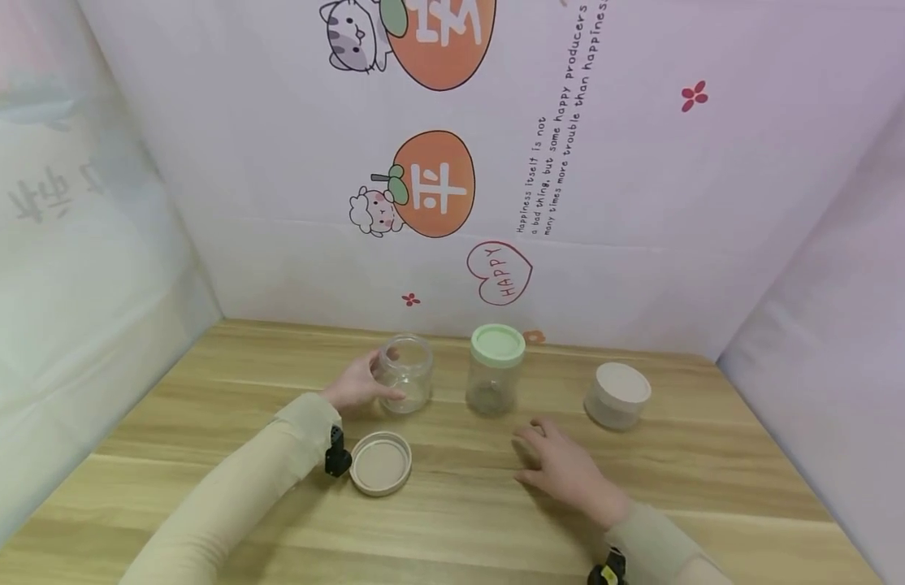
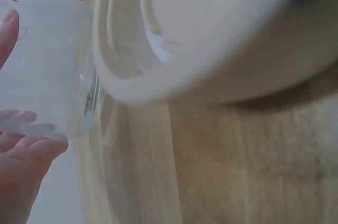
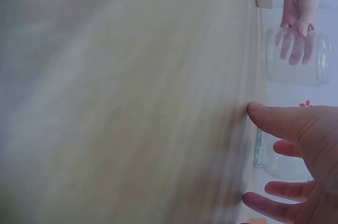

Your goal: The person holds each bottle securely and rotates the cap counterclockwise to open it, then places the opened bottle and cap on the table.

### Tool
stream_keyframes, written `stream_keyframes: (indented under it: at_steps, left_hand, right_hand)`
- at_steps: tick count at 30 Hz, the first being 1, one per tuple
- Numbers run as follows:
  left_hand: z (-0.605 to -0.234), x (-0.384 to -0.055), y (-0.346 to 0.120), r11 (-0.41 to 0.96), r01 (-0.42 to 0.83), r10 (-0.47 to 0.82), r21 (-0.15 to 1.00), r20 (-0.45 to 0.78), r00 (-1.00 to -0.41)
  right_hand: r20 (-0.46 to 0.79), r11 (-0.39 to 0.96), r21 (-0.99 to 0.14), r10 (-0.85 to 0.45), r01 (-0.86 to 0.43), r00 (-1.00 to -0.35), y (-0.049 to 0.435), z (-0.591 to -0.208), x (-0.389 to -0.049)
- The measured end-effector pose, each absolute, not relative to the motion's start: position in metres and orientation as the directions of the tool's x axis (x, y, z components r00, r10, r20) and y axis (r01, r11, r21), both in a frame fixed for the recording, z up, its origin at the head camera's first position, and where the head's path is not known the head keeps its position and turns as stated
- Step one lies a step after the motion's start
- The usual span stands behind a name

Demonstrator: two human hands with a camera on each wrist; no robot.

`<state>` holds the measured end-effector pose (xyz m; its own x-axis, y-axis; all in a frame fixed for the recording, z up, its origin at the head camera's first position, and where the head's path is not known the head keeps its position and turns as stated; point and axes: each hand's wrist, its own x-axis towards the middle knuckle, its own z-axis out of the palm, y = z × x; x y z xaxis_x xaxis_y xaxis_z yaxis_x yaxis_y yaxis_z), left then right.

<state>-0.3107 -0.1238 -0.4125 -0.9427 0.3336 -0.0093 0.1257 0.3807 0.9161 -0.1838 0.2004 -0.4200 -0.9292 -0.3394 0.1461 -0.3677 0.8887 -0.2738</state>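
My left hand (image 1: 356, 386) holds a clear lidless jar (image 1: 409, 382) by its left side, thumb in front and fingers around the back. In the right wrist view the left fingers show through the wall of this jar (image 3: 293, 73). A beige round lid (image 1: 381, 463) lies inner side up on the table near the left wrist; it looms large in the left wrist view. My right hand (image 1: 565, 471) hovers low over or rests on the table, fingers spread and slightly bent, holding nothing. Whether its fingertips touch the wood I cannot tell.
A taller clear jar with a pale green lid (image 1: 499, 345) stands between the hands, toward the back wall. Farther right is a short clear jar with a whitish lid (image 1: 617, 396). The wooden table (image 1: 452, 536) meets a printed cloth backdrop (image 1: 606, 284) behind.
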Motion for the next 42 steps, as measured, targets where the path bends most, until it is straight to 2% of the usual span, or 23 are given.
stream_keyframes:
  at_steps: [5, 20, 26, 31, 37, 42]
  left_hand:
    - [-0.413, -0.313, -0.123, 0.423, 0.158, 0.341, 0.892, 0.005, -0.940]
    - [-0.414, -0.322, -0.126, 0.491, 0.196, 0.364, 0.849, 0.004, -0.931]
    - [-0.412, -0.320, -0.129, 0.509, 0.148, 0.353, 0.848, -0.048, -0.934]
    - [-0.403, -0.315, -0.130, 0.429, 0.097, 0.320, 0.898, -0.051, -0.946]
    - [-0.389, -0.301, -0.129, 0.340, 0.123, 0.287, 0.932, 0.022, -0.958]
    - [-0.390, -0.291, -0.130, 0.306, 0.120, 0.257, 0.944, 0.039, -0.966]
  right_hand:
    - [0.132, 0.887, -0.293, -0.333, -0.358, -0.934, 0.199, -0.421, -0.191]
    - [0.226, 0.848, -0.317, -0.368, -0.425, -0.902, 0.200, -0.417, -0.195]
    - [0.161, 0.868, -0.343, -0.323, -0.360, -0.933, 0.198, -0.417, -0.196]
    - [0.153, 0.884, -0.343, -0.281, -0.317, -0.948, 0.200, -0.415, -0.200]
    - [0.158, 0.880, -0.373, -0.252, -0.294, -0.955, 0.202, -0.415, -0.206]
    - [0.168, 0.849, -0.448, -0.227, -0.279, -0.959, 0.202, -0.417, -0.210]
